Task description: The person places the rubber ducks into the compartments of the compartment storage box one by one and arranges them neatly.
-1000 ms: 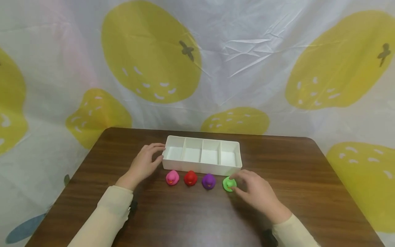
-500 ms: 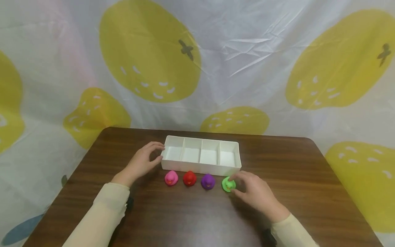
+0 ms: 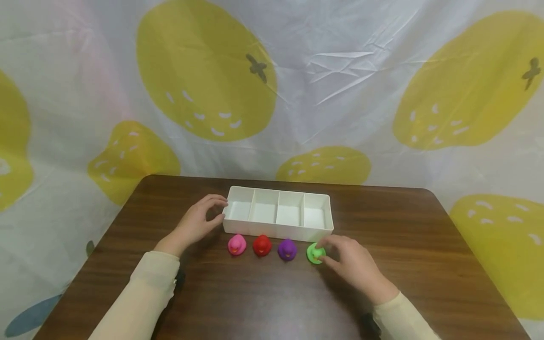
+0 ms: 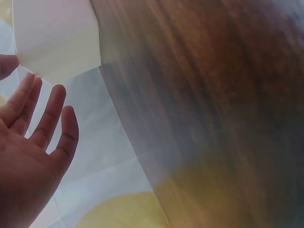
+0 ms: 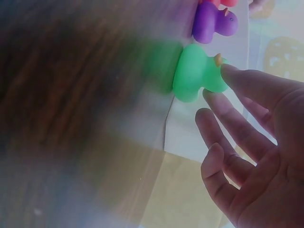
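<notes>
In the head view my left hand (image 3: 196, 224) touches the left end of a white tray (image 3: 278, 231) divided into compartments. Its fingertips meet the end wall of the tray (image 4: 59, 38) in the left wrist view, the other fingers relaxed. My right hand (image 3: 356, 264) pinches the head of a green rubber duck (image 3: 315, 253) between thumb and fingers. The duck (image 5: 187, 76) stands on its base at the right end of a row. Left of it sit a purple duck (image 3: 287, 250), a red duck (image 3: 262, 246) and a pink duck (image 3: 236, 244), just in front of the tray.
Everything stands on a brown wooden table (image 3: 255, 302). Behind its far edge hangs a white cloth (image 3: 331, 104) printed with yellow fruit. The tray sits near that far edge, its compartments facing up.
Both hands stay almost where they were, at the tray and the green duck. The ducks and tray keep their places; only the head view shifts slightly.
</notes>
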Available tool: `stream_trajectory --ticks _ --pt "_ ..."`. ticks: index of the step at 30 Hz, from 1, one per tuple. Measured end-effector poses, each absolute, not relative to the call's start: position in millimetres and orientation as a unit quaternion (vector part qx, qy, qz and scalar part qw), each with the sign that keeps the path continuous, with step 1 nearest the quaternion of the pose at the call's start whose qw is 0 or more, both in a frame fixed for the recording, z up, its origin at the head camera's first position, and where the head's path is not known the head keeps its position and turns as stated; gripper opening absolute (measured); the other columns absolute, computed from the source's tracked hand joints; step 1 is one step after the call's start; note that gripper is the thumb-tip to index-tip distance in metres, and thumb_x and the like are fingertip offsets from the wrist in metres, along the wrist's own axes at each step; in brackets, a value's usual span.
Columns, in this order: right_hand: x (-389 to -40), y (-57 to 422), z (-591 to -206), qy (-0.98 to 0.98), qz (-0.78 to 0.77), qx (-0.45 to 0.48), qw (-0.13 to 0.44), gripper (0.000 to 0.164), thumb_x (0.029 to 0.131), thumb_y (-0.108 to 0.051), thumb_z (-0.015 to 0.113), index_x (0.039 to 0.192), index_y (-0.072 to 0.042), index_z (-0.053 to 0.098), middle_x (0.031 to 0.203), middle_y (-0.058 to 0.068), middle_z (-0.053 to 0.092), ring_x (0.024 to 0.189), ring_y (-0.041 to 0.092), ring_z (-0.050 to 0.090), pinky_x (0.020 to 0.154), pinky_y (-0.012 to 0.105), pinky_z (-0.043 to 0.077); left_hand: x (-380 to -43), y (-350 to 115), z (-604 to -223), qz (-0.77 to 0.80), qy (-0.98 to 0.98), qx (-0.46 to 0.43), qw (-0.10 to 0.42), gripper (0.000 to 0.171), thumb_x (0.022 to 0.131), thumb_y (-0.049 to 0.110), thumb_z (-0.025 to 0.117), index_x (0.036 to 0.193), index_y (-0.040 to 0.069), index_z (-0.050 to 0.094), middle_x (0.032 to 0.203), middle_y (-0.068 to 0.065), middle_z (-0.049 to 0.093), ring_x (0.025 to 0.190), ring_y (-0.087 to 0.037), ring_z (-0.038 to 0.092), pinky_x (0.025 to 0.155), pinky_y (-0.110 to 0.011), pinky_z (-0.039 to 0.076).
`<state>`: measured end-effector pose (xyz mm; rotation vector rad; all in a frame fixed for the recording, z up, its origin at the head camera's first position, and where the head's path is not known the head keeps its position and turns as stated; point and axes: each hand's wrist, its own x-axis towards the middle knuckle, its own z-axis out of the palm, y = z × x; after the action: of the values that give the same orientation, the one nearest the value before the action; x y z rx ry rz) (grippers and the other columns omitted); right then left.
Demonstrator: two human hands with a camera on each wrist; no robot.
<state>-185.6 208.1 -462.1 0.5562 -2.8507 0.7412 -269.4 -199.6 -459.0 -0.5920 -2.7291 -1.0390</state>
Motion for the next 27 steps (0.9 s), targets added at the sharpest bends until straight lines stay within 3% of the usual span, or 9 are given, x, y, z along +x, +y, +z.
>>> stream_trajectory --ticks 17,27 --pt "-185.8 205.7 -462.3 -0.947 0.239 0.19 0.101 0.022 0.083 -0.022 0.087 0.101 -0.024 0.074 0.092 -0.009 0.072 0.081 0.013 0.064 0.071 0.035 0.052 -270.3 -201.0 -457.9 -0.313 -0.926 -0.2 0.073 0.034 0.096 0.016 0.072 0.129 0.009 0.067 0.141 -0.008 0.061 0.129 -0.032 0.053 0.111 -0.055 0.044" --pt "-186.7 204.1 -458.7 -0.942 0.25 0.195 0.111 0.022 0.085 -0.025 0.086 0.104 -0.025 0.074 0.096 -0.011 0.071 0.082 0.012 0.063 0.071 0.034 0.052 -270.0 -203.1 -459.6 -0.3 -0.929 -0.2 0.081 0.034 0.097 0.019 0.071 0.13 0.011 0.067 0.142 -0.008 0.06 0.13 -0.033 0.05 0.108 -0.059 0.04"
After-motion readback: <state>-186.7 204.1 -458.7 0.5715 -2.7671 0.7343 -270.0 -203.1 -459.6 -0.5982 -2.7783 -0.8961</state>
